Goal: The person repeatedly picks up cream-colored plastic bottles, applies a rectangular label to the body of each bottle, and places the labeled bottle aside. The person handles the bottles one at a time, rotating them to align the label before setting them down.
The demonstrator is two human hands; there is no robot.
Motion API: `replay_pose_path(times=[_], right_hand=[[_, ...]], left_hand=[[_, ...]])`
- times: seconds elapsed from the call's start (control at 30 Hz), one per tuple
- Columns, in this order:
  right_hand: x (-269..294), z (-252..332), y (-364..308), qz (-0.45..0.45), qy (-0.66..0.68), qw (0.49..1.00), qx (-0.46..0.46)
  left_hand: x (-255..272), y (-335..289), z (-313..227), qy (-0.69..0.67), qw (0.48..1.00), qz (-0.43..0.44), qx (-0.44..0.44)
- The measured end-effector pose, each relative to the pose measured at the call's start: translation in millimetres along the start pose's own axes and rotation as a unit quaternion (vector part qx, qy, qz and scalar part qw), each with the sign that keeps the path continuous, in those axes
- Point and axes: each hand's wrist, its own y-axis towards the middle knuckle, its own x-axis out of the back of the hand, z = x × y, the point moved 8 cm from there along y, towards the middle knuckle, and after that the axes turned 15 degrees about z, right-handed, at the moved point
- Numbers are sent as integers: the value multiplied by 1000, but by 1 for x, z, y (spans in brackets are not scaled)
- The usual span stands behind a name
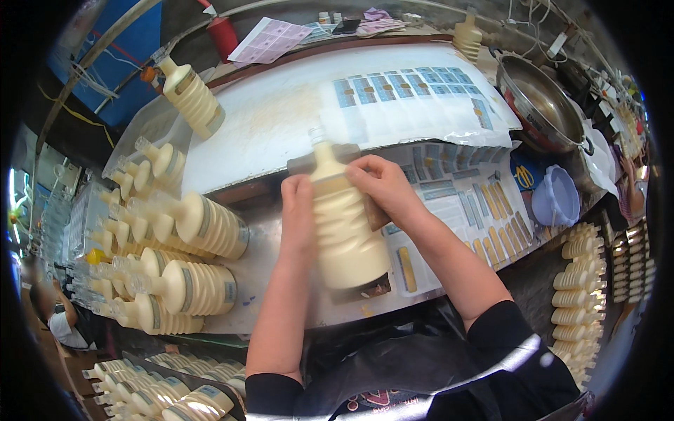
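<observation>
Places are read by clock face from the middle of the view, twelve being the far side. At nine o'clock, a group of cream bottles (214, 224) stands on the metal table (246, 306); several show a band round the shoulder, and the nearest also a small label low on the body. These I judge finished or nearly so. At ten, a lone bottle (193, 102) stands beside the white board (256, 112), also banded.

At centre, the left hand (298, 217), blurred, is curled against the nine o'clock side of the held bottle (349, 245), whose neck points to twelve. The right hand (386, 186) grasps the shoulder opposite, thumb and fingers at the band. No low label shows on the visible face; I judge this unit part done.

At one o'clock, blue labels (397, 88) lie in rows on the board; at three to four, gold strips (491, 245) lie on a pale sheet. Stock for further units appears left. At four, more bottles (579, 295) are stacked, their labelling not discernible
</observation>
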Motion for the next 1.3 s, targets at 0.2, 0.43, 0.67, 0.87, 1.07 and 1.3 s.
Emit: replay_pose_path(times=[0.2, 0.43, 0.67, 0.87, 1.07, 1.3], right_hand=[[18, 5, -7, -32, 135, 990, -21], [-1, 69, -35, -87, -118, 980, 132], [-27, 101, -70, -146, -436, 825, 329], [-62, 121, -73, -91, -487, 786, 370], [-104, 126, -69, -43, -560, 735, 380], [-118, 117, -52, 21, -580, 744, 331]], left_hand=[[-16, -3, -11, -154, 987, 30, 44], [-10, -4, -9, -39, 999, 19, 9], [-2, -8, 6, -120, 993, -3, 3], [-7, -14, -2, -174, 984, -21, 12], [-9, -15, 4, -294, 955, -40, 24], [-20, -20, 3, -377, 926, 35, 16]])
